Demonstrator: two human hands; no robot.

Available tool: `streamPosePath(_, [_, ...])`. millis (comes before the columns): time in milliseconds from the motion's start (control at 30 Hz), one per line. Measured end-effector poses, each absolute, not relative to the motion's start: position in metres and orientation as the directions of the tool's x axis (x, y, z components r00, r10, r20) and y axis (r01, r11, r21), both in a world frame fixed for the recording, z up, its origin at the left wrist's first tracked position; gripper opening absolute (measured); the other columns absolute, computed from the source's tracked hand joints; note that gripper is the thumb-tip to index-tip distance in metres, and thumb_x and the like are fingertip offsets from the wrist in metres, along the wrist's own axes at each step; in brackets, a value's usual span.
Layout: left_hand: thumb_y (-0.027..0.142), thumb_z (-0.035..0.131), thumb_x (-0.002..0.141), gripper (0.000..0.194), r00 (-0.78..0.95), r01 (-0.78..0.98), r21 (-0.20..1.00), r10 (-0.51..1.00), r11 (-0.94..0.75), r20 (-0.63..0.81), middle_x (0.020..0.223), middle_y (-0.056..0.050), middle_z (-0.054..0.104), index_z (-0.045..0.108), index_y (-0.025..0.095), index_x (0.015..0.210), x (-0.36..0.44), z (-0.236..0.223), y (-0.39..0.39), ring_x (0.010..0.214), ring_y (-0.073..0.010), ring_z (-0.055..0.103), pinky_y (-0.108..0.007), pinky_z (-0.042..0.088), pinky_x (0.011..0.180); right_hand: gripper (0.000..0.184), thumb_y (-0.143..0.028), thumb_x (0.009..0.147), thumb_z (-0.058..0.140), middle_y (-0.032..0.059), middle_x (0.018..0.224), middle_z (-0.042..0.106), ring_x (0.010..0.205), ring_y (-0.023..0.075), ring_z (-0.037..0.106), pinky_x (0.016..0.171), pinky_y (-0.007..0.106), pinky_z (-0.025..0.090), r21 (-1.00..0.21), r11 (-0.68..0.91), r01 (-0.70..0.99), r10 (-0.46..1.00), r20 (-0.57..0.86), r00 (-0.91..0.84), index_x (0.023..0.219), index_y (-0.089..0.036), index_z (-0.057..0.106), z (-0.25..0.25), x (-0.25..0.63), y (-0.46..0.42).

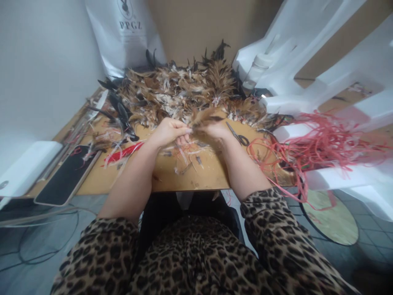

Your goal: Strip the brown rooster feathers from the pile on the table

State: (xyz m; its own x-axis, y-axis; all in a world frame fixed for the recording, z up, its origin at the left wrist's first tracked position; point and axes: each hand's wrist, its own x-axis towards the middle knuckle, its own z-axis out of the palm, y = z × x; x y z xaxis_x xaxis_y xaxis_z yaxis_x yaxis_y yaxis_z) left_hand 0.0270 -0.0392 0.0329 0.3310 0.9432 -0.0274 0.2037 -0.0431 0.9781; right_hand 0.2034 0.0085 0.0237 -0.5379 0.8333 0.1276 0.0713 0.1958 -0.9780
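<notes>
Over the wooden table, my left hand [172, 132] pinches the lower end of a small bunch of brown feathers [203, 116]. Right beside it, my right hand [217, 130] is against the same bunch. Its fingers are blurred and partly behind the feathers, so their grip is unclear. A large heap of brown, white and black feathers [172, 92] lies just beyond both hands. Black-handled scissors [238, 134] rest close to my right wrist. Loose feather bits and thin strips of ribbon [184, 153] are scattered on the tabletop below my hands.
Tangled pink-red ribbon [331, 143] spills over white foam at the right. A phone [66, 176] and a white box-shaped device [29, 166] lie at the left. Red strips [121, 153] lie near my left forearm. Behind stand a white bag [129, 41] and a clear bottle [257, 70].
</notes>
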Motion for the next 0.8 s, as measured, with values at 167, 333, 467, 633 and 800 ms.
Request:
streamPosePath(167, [0.03, 0.067, 0.07, 0.023, 0.06, 0.033, 0.999, 0.998, -0.034, 0.032, 0.052, -0.004, 0.061, 0.061, 0.009, 0.062, 0.025, 0.023, -0.027, 0.043, -0.0071, 0.055, -0.016, 0.043, 0.044, 0.026, -0.038, 0.066, 0.068, -0.0038, 0.053, 0.051, 0.047, 0.0054, 0.037, 0.049, 0.021, 0.03, -0.977, 0.208, 0.04, 0.889, 0.171, -0.424, 0.071, -0.013, 0.061, 0.015, 0.192, 0.003])
streamPosePath(333, [0.02, 0.059, 0.076, 0.02, 0.004, 0.094, 0.995, 1.0, -0.027, 0.027, 0.049, -0.002, 0.058, 0.059, 0.009, 0.059, 0.027, 0.017, -0.023, 0.04, -0.0065, 0.053, -0.016, 0.042, 0.043, 0.022, -0.031, 0.078, 0.053, 0.0016, 0.065, 0.061, 0.06, 0.0098, 0.048, 0.062, 0.023, 0.036, -0.76, 0.526, 0.382, 0.833, 0.372, -0.409, 0.073, -0.012, 0.064, 0.016, 0.181, -0.009])
streamPosePath(467, [0.012, 0.051, 0.077, 0.02, 0.107, 0.297, 0.953, 0.994, -0.059, 0.028, 0.046, 0.0, 0.056, 0.059, 0.011, 0.059, 0.026, 0.016, -0.026, 0.038, -0.0069, 0.052, -0.015, 0.041, 0.041, 0.022, -0.022, 0.081, 0.045, 0.0057, 0.076, 0.064, 0.072, 0.014, 0.053, 0.071, 0.026, 0.035, -0.43, 0.711, 0.557, 0.703, 0.439, -0.559, 0.075, -0.014, 0.065, 0.025, 0.181, -0.019])
streamPosePath(633, [0.012, 0.055, 0.073, 0.024, 0.293, 0.489, 0.868, 0.954, -0.093, -0.063, 0.04, 0.0, 0.053, 0.056, 0.013, 0.05, 0.028, 0.021, -0.037, 0.034, -0.0072, 0.049, -0.014, 0.035, 0.035, 0.017, -0.022, 0.078, 0.05, 0.0046, 0.073, 0.062, 0.072, 0.0136, 0.053, 0.069, 0.026, 0.036, -0.436, 0.718, 0.542, 0.696, 0.421, -0.582, 0.073, -0.014, 0.064, 0.03, 0.193, -0.012])
streamPosePath(800, [0.022, 0.059, 0.075, 0.02, 0.518, 0.352, 0.931, 0.849, -0.1, -0.104, 0.047, -0.003, 0.058, 0.062, 0.012, 0.059, 0.027, 0.029, -0.045, 0.038, -0.0075, 0.051, -0.015, 0.037, 0.037, 0.02, -0.032, 0.069, 0.064, 0.0001, 0.06, 0.059, 0.058, 0.0099, 0.049, 0.059, 0.023, 0.037, -0.846, 0.454, 0.28, 0.76, 0.204, -0.617, 0.067, -0.012, 0.062, 0.027, 0.209, 0.005])
